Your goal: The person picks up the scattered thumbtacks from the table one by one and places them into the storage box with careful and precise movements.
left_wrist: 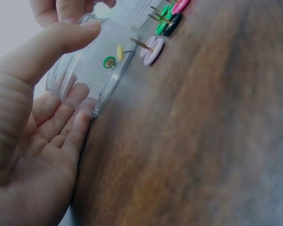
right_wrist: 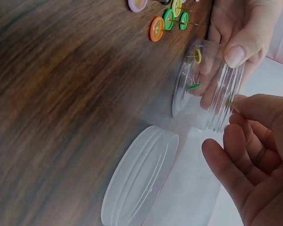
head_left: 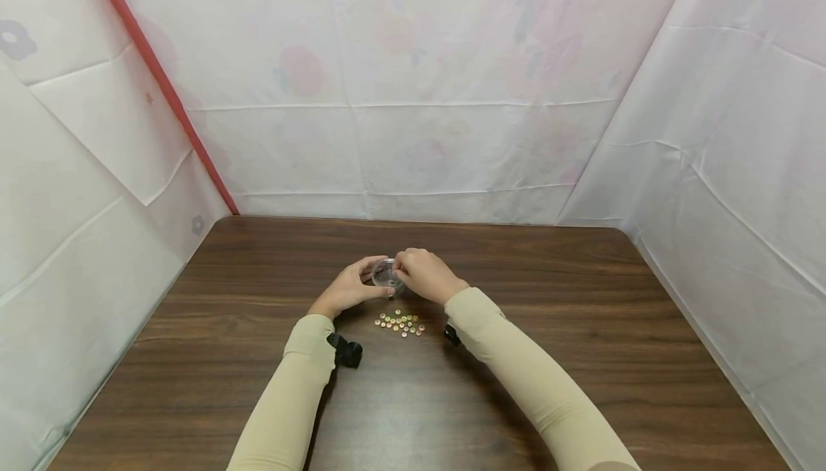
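Note:
My left hand (head_left: 348, 289) grips a clear plastic jar (left_wrist: 96, 56), thumb on the near side and fingers round the far side. The jar stands upright on the table. Inside it lie a yellow thumbtack (right_wrist: 197, 56) and a green thumbtack (right_wrist: 195, 86). At the jar's mouth is my right hand (head_left: 426, 274); its thumb and forefinger pinch a small yellowish thumbtack (right_wrist: 230, 101), mostly hidden by the fingertips and rim. Several loose thumbtacks (head_left: 399, 324) lie point up on the near side of the jar, among them a lilac one (left_wrist: 153, 51) and an orange one (right_wrist: 156, 29).
A translucent screw lid (right_wrist: 141, 176) lies on the table to the right of the jar, hidden in the head view. The brown wooden table (head_left: 581, 356) is bordered by white patterned sheeting (head_left: 413, 98) at the back and both sides.

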Available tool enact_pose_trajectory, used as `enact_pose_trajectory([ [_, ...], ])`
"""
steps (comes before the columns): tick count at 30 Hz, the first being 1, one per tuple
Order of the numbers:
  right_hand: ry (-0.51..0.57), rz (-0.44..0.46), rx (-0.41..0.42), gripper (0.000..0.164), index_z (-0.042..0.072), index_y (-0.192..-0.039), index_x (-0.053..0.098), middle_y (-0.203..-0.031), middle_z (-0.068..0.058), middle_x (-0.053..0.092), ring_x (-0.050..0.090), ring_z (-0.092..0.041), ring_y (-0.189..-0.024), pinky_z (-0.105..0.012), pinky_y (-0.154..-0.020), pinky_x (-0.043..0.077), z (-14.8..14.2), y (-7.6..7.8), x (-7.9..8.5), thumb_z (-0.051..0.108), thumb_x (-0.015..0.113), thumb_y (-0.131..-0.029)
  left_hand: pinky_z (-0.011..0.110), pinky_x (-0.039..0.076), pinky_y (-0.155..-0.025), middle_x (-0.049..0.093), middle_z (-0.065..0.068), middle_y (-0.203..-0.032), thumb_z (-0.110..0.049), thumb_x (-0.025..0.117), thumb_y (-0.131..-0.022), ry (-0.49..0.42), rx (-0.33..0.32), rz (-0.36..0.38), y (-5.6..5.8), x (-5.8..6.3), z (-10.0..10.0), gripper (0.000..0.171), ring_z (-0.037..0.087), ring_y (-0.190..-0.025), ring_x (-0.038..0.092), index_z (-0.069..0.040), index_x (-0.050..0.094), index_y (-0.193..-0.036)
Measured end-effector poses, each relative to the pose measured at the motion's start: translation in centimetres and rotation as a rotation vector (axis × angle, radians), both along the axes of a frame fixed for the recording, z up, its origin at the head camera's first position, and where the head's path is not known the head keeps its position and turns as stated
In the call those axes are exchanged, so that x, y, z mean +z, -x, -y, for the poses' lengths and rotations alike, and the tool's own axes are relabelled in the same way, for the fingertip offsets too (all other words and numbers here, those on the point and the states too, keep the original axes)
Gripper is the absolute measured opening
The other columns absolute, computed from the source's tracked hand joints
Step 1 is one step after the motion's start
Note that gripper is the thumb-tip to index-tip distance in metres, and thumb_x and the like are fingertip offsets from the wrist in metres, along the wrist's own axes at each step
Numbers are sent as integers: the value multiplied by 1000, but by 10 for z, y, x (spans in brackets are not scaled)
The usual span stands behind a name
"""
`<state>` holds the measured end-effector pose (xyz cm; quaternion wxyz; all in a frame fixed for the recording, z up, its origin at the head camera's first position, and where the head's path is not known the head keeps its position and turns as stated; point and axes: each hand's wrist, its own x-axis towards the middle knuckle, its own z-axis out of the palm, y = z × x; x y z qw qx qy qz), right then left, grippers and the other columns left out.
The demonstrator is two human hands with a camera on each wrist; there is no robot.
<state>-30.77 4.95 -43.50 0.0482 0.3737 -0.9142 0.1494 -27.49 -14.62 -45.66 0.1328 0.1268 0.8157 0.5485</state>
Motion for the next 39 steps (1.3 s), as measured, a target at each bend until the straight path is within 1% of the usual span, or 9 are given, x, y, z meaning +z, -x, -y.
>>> enact_pose_trajectory([
  [7, -2, -25, -28, 13, 11, -97, 67, -87, 0, 64, 54, -6, -72, -22, -63, 52, 2, 2, -2, 19, 58, -93, 51, 35, -105, 37, 11, -144, -28, 75, -79, 23, 0, 0, 0, 0, 0, 74, 29, -128, 35, -13, 37, -142],
  [14, 8, 0, -32, 13, 12, -100, 67, -89, 0, 64, 55, -6, -74, -24, -64, 53, 1, 2, -3, 20, 59, -92, 52, 34, -105, 39, 11, -143, -27, 76, -79, 13, 0, -15, 1, -3, 0, 73, 29, -127, 36, -13, 39, -141],
  [17, 14, 20, -30, 13, 13, -101, 66, -90, 1, 64, 54, -5, -73, -23, -64, 53, -2, 2, -4, 21, 59, -92, 53, 34, -105, 39, 10, -143, -30, 77, -77, -2, 6, -22, 9, -17, 3, 74, 28, -127, 37, -17, 40, -140],
  [21, 37, 43, -25, 14, 14, -102, 65, -88, 2, 62, 53, -4, -71, -23, -63, 52, -6, 0, -3, 21, 59, -92, 52, 35, -105, 42, 6, -140, -35, 79, -73, -14, 32, -36, 19, -35, 5, 74, 25, -126, 39, -24, 43, -137],
  [26, 45, 32, -12, 16, 13, -103, 64, -82, 4, 59, 50, -4, -66, -23, -58, 49, -12, -5, -3, 24, 59, -92, 50, 37, -104, 48, 1, -133, -37, 81, -71, -4, 55, -54, 20, -37, 3, 71, 20, -122, 43, -29, 47, -132],
  [28, 41, 27, -7, 16, 14, -103, 64, -80, 5, 58, 50, -4, -65, -22, -57, 48, -15, -7, -4, 25, 59, -92, 50, 38, -103, 49, 1, -132, -38, 81, -70, -5, 55, -61, 19, -36, 3, 72, 20, -120, 44, -29, 47, -132],
  [34, 32, 45, 4, 14, 14, -101, 62, -86, 5, 61, 52, -2, -70, -21, -62, 51, -21, -15, -4, 23, 58, -93, 48, 40, -101, 51, 1, -130, -37, 81, -70, -16, 58, -58, 19, -36, 4, 72, 19, -118, 46, -28, 47, -132],
  [39, 7, 48, 20, 14, 13, -100, 63, -85, 4, 61, 52, -2, -68, -21, -60, 51, -26, -23, -4, 24, 59, -93, 50, 39, -102, 52, 2, -129, -37, 81, -70, -14, 56, -61, 19, -36, 4, 72, 20, -119, 45, -28, 47, -133],
])
